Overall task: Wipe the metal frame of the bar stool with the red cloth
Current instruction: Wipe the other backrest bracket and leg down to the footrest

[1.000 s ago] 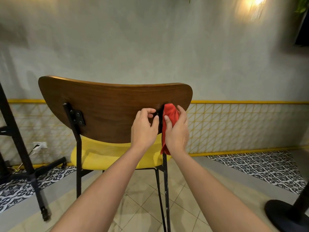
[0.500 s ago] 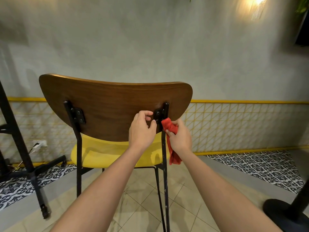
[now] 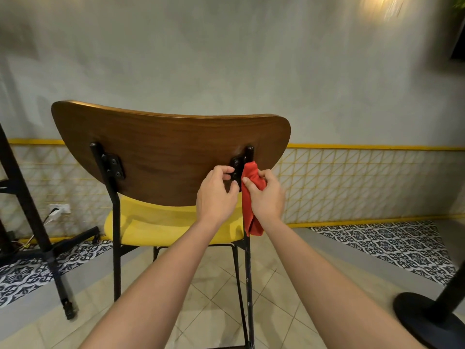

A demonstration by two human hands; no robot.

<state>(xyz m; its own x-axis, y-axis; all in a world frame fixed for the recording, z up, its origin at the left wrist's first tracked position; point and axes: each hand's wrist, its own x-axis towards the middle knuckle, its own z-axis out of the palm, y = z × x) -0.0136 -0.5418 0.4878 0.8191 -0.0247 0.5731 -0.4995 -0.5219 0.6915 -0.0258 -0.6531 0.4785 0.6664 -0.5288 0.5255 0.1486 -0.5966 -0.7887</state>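
The bar stool stands in front of me with a brown wooden backrest, a yellow seat and a black metal frame. My right hand grips the red cloth wrapped around the right rear upright, just below its top end. The cloth's tail hangs down beside the seat. My left hand pinches the black bracket that joins this upright to the backrest.
A black table stand with splayed feet is at the left, with a wall socket and cable behind it. A round black pedestal base sits at the lower right. Behind the stool is a grey wall with yellow lattice panelling; the floor is tiled.
My right hand slid the red cloth down the right upright from the top, then back up to just below the top end. My left hand stayed on the bracket.
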